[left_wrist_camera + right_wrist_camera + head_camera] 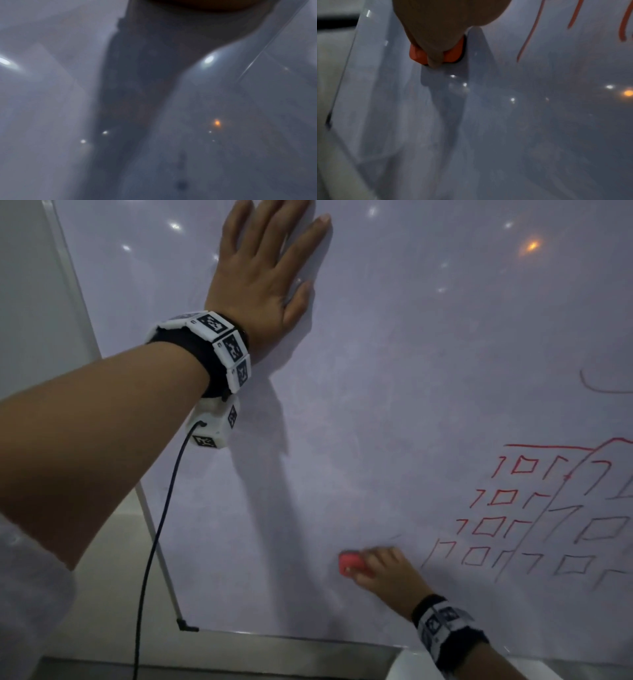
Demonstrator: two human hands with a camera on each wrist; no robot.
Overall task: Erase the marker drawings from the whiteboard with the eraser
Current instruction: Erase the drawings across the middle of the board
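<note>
The whiteboard (394, 371) fills the head view, wiped pale across its left and middle. Red marker drawings (534, 508) of a building with small windows stay at the lower right, with a curved line (603, 386) above them. My right hand (376, 570) grips a small red eraser (349, 564) flat against the board, just left of the drawings. In the right wrist view the eraser (419, 55) shows orange under my thumb, red strokes (530, 33) to its right. My left hand (267, 268) presses flat on the board at the upper left, fingers straight.
The board's metal frame edge (154, 525) runs down the left, and a tray ledge (274, 648) lies along the bottom. A black cable (150, 559) hangs from my left wrist band. The left wrist view shows only blurred board surface (240, 121) with light reflections.
</note>
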